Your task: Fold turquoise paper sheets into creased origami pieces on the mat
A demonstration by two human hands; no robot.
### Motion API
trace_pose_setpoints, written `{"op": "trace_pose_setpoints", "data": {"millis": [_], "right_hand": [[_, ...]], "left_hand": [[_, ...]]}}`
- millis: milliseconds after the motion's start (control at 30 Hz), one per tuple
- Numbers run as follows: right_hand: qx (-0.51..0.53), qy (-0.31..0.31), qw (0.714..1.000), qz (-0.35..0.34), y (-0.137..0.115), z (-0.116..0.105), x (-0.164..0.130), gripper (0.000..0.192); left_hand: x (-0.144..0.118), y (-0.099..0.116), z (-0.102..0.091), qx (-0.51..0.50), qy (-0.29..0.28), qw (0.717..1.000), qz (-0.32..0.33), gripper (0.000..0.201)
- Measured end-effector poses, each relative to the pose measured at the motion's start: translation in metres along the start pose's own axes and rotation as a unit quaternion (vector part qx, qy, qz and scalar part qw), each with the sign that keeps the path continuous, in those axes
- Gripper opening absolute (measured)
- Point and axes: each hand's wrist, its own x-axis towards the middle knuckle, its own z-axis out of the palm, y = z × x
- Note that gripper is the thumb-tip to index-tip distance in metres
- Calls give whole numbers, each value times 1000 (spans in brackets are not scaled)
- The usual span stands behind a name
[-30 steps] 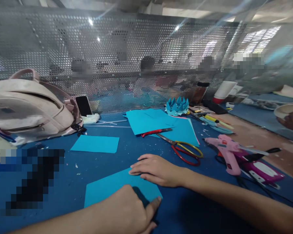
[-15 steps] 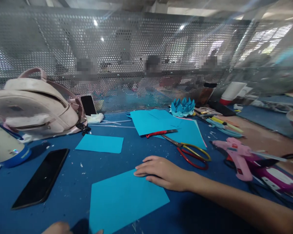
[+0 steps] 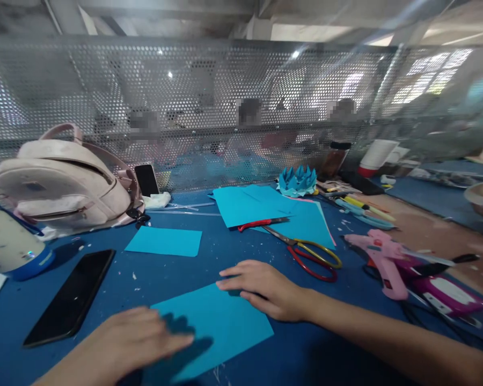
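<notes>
A blue sheet of paper [image 3: 221, 327] lies flat on the table in front of me. My right hand [image 3: 261, 289] rests at its upper right edge, fingers spread and the fingertips touching the paper. Over the sheet's left part is my left hand [image 3: 145, 338], slightly blurred, one finger stretched out to the right and a shadow beneath it; nothing shows in its grasp. Past the right hand lie scissors [image 3: 295, 247] with red and yellow handles. A smaller blue paper piece [image 3: 165, 241] is farther left.
More blue sheets [image 3: 249, 202] lie behind, near a folded blue paper flower [image 3: 297, 181] and a red-handled tool [image 3: 261, 223]. At right is a pink glue gun [image 3: 384, 257]. A black phone [image 3: 70, 297], a bottle [image 3: 16, 241] and a backpack [image 3: 68, 182] stand or lie at left.
My left hand has come up from the bottom edge and over the blue sheet. My right hand stays at the sheet's edge. The view has tilted up slightly.
</notes>
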Motion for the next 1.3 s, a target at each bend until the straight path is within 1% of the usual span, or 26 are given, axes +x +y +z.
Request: {"op": "trace_pose_setpoints", "data": {"millis": [33, 67, 133, 200, 267, 333, 433, 533, 567, 633, 700, 767, 867, 1033, 1167, 1300], "right_hand": [[-3, 23, 1000, 1, -1, 0, -1, 42], [-1, 47, 999, 10, -2, 0, -2, 42], [18, 99, 994, 47, -2, -1, -2, 39], [59, 148, 983, 91, 1, 0, -2, 34], [116, 191, 967, 119, 5, 1, -2, 30], [167, 225, 952, 128, 9, 3, -2, 26], [218, 245, 936, 132, 12, 5, -2, 25], [244, 257, 925, 141, 12, 6, -2, 26], [248, 262, 922, 143, 12, 6, -2, 26], [251, 273, 917, 148, 13, 6, -3, 25], [251, 277, 916, 149, 14, 6, -4, 24], [246, 275, 918, 147, 14, 5, -5, 25], [237, 271, 922, 145, 13, 4, -5, 25], [236, 272, 923, 133, 11, 3, -5, 24], [230, 268, 926, 134, 11, 3, -6, 24], [223, 266, 928, 133, 12, 4, -7, 21]], "left_hand": [[14, 0, 2, -9, -14, 999, -42, 57], [26, 0, 6, -16, -33, 996, -83, 71], [46, 3, 18, -30, -61, 991, -117, 105], [60, 8, 30, -52, -101, 984, -138, 123], [71, 14, 38, -70, -121, 980, -144, 129], [80, 20, 40, -84, -130, 977, -147, 129], [92, 25, 40, -105, -127, 976, -141, 130], [106, 23, 41, -123, -126, 976, -129, 131], [110, 22, 42, -126, -134, 975, -124, 129], [120, 19, 41, -131, -160, 974, -98, 121], [130, 19, 37, -129, -175, 975, -51, 104], [138, 20, 32, -122, -161, 979, -5, 85], [145, 24, 27, -107, -131, 985, 32, 65], [149, 27, 26, -88, -136, 986, 47, 53], [149, 25, 22, -86, -135, 986, 51, 38], [147, 23, 17, -89, -138, 985, 48, 31]]}}
